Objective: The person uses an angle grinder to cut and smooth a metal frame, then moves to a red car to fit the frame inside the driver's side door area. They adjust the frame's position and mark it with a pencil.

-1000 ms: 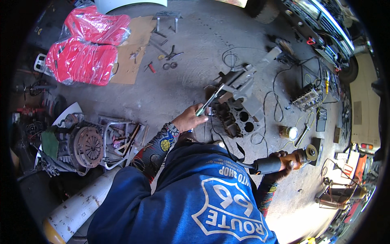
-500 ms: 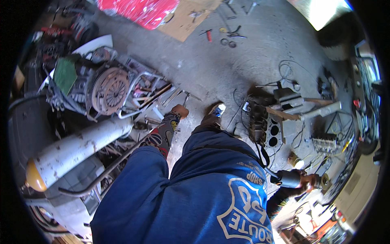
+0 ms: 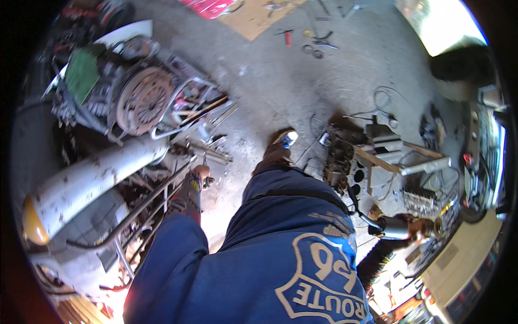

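Note:
My right hand (image 3: 420, 229) is wrapped round the head end of a grey angle grinder (image 3: 394, 227), out at my right side. Its black cord leads off toward my waist, and a round disc or brush shows past my fingers. My left hand (image 3: 202, 176), closed, hangs beside a metal tube frame at my left. A thin metal tool sticks out of its fingers; the kind is too small to make out. Right of my foot stands a rusty engine block (image 3: 340, 156) with round bores, close to the grinder's cord.
On the left lie a white gas cylinder (image 3: 97, 183) with a yellow end and an engine with a round clutch plate (image 3: 144, 101). A cylinder head (image 3: 421, 201) rests at right among cables. Hand tools (image 3: 318, 40) and cardboard (image 3: 253, 21) lie ahead on the concrete floor.
My left hand has moved left and back toward me, to the tube frame. My view has shifted slightly; the right hand still holds the grinder, a little farther forward.

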`<state>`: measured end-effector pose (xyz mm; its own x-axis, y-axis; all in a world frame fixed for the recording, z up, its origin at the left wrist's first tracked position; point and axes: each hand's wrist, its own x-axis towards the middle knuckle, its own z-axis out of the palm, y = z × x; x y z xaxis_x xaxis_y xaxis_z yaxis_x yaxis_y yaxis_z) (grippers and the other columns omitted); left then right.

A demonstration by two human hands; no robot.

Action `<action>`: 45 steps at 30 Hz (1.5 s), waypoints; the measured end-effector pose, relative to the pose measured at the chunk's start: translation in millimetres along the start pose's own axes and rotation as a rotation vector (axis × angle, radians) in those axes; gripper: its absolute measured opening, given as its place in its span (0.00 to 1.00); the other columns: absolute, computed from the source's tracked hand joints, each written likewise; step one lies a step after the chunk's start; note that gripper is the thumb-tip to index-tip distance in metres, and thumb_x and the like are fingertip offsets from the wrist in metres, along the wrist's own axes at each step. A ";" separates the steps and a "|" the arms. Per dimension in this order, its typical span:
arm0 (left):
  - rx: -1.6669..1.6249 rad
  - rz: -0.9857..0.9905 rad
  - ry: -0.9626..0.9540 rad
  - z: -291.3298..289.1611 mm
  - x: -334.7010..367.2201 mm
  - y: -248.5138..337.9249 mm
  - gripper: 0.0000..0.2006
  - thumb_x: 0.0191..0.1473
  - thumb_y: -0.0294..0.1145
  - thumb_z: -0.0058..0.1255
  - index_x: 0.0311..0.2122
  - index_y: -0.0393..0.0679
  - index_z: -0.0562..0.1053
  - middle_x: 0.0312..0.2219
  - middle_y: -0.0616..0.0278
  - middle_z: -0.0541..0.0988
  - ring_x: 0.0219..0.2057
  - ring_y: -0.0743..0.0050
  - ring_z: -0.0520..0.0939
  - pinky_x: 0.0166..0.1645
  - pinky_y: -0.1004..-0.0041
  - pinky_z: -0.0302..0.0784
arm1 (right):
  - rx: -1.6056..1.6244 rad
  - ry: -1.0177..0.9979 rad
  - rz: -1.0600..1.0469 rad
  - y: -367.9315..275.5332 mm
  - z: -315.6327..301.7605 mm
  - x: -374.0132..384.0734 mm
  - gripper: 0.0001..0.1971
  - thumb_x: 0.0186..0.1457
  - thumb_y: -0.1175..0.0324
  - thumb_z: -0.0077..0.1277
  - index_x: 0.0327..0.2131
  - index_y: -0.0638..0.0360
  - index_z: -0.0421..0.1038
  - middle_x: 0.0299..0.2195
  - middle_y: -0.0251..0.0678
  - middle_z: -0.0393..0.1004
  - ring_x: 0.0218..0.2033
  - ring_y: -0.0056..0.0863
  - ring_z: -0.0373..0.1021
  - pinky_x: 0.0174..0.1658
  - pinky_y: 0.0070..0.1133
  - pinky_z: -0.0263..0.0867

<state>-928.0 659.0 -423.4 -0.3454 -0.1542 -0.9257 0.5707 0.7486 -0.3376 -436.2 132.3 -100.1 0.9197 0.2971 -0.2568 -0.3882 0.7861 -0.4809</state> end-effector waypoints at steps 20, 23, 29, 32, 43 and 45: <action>1.136 1.624 -0.435 390.3 -373.8 178.3 0.22 0.59 0.42 0.56 0.52 0.36 0.72 0.41 0.53 0.81 0.44 0.64 0.81 0.49 0.69 0.76 | -0.055 0.616 -0.337 76.8 13.8 -34.5 0.21 0.54 0.54 0.58 0.43 0.60 0.67 0.35 0.39 0.74 0.38 0.40 0.74 0.49 0.43 0.71; 1.474 1.523 -0.857 432.5 -435.1 79.3 0.22 0.60 0.41 0.56 0.53 0.37 0.71 0.42 0.55 0.80 0.44 0.69 0.81 0.50 0.71 0.76 | -0.087 0.710 -0.233 85.9 13.4 -24.5 0.19 0.53 0.56 0.59 0.42 0.58 0.68 0.33 0.39 0.75 0.35 0.39 0.75 0.44 0.39 0.74; 1.939 1.203 -0.830 470.1 -427.0 -26.6 0.43 0.53 0.36 0.61 0.67 0.33 0.51 0.57 0.40 0.69 0.59 0.54 0.71 0.62 0.65 0.66 | -0.096 0.709 -0.056 89.1 -8.6 2.4 0.17 0.51 0.59 0.60 0.39 0.55 0.67 0.28 0.35 0.73 0.28 0.34 0.74 0.36 0.33 0.74; 1.772 1.067 -0.839 471.0 -403.1 -37.5 0.44 0.50 0.24 0.58 0.68 0.33 0.47 0.61 0.43 0.63 0.64 0.60 0.64 0.67 0.68 0.57 | -0.135 0.770 0.137 81.2 -29.9 18.8 0.16 0.49 0.61 0.60 0.38 0.55 0.67 0.26 0.35 0.73 0.26 0.34 0.72 0.33 0.33 0.73; 1.529 1.165 -0.649 443.8 -370.6 -110.3 0.46 0.49 0.21 0.55 0.70 0.37 0.43 0.59 0.46 0.65 0.63 0.61 0.65 0.65 0.69 0.59 | -0.255 0.910 0.521 97.3 -56.8 12.9 0.22 0.42 0.63 0.66 0.40 0.67 0.74 0.33 0.41 0.78 0.30 0.36 0.75 0.39 0.31 0.72; 1.526 1.214 -0.640 441.9 -375.5 -121.1 0.47 0.49 0.21 0.55 0.70 0.37 0.41 0.60 0.45 0.64 0.62 0.59 0.65 0.65 0.69 0.59 | -0.345 0.911 0.555 95.4 -54.1 8.5 0.22 0.42 0.63 0.66 0.40 0.67 0.74 0.33 0.41 0.78 0.31 0.35 0.75 0.38 0.31 0.73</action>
<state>-538.2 341.2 -110.2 0.6716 -0.5081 -0.5392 0.4051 -0.3575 0.8415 -468.6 180.6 -193.4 0.2829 -0.0587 -0.9574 -0.8568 0.4332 -0.2797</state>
